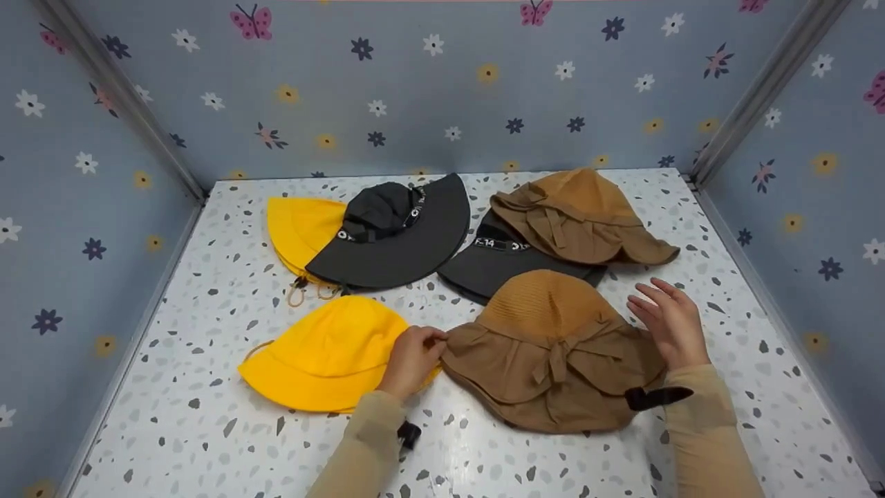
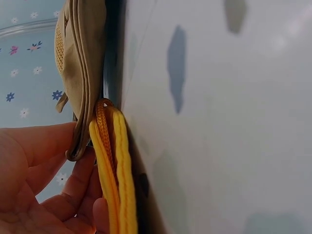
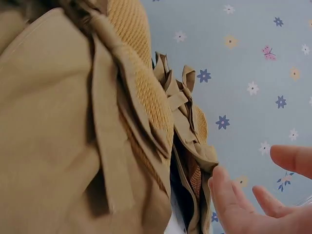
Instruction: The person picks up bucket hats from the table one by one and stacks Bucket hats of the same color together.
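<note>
A brown sun hat point(image 1: 546, 360) with a woven tan crown and a fabric bow lies at the front right. My left hand point(image 1: 413, 360) pinches the left edge of its brim between thumb and fingers, as the left wrist view confirms. Beneath that hand is a yellow bucket hat point(image 1: 332, 360), whose edge and orange cord point(image 2: 103, 131) show beside the fingers. My right hand point(image 1: 674, 325) is raised by the brown hat's right side, fingers spread and apart from it. In the right wrist view, the fingers point(image 3: 226, 200) hold nothing.
Behind, a black wide-brim hat point(image 1: 415, 242) overlaps a second yellow hat point(image 1: 297, 232) with a cord. At the back right, another brown hat point(image 1: 588, 214) lies over a second black hat point(image 1: 498, 270). Flowered panels point(image 1: 442, 83) bound the speckled table point(image 1: 207, 443) behind and at both sides.
</note>
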Tool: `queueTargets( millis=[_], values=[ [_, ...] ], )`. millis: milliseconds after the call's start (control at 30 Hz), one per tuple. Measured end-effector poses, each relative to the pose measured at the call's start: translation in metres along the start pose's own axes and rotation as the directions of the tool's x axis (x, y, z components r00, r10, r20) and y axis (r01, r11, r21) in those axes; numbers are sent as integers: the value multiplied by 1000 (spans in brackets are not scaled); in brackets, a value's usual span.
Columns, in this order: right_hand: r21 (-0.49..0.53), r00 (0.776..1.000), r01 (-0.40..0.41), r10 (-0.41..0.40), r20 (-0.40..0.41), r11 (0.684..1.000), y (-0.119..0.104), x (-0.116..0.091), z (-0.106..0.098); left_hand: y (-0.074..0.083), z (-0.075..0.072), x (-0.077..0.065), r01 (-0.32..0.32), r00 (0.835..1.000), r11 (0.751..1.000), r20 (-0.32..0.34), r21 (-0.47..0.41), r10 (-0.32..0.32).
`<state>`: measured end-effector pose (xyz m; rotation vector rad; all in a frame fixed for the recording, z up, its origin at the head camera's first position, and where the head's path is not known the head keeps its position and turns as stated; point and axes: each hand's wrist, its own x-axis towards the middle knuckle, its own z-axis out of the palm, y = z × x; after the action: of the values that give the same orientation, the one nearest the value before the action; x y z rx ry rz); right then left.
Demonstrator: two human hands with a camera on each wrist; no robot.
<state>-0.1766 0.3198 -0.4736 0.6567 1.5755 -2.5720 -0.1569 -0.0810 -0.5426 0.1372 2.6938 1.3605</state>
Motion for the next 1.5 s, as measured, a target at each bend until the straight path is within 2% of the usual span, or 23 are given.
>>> queueTargets(
  millis=[133, 267, 467, 567, 700, 867, 1000, 1267, 1500],
  values=[
    [145, 995, -86, 78, 59, 986, -3, 12, 4, 0, 1, 0, 13, 1000, 1000, -1, 9, -13],
    [207, 983, -178, 164, 82, 962, -3, 26, 9, 0, 2, -1, 22, 1000, 1000, 0, 18, -22],
    [307, 966, -256, 249, 62, 917, 0, 42, 17, -2, 3, -1, 21, 1000, 999, -7, 27, -21],
    [337, 962, -266, 273, 29, 903, 1, 49, 19, -2, 2, -2, 11, 1000, 999, -18, 34, -10],
    [382, 958, -277, 286, 33, 882, 4, 56, 22, -2, 2, -2, 1, 1000, 1000, -28, 27, -1],
    [468, 952, -285, 303, 39, 837, 7, 66, 25, -1, 1, -3, 4, 1000, 1000, -27, -2, -4],
    [503, 945, -296, 327, 27, 812, 5, 74, 25, 2, 2, -2, 24, 1000, 1000, -20, -17, -24],
    [536, 921, -313, 389, -32, 784, -4, 91, 29, 3, 1, -2, 80, 997, 997, 1, -16, -80],
    [661, 908, -323, 418, 17, 677, -4, 102, 35, 2, 2, -2, 79, 997, 997, -4, -8, -79]
  ],
)
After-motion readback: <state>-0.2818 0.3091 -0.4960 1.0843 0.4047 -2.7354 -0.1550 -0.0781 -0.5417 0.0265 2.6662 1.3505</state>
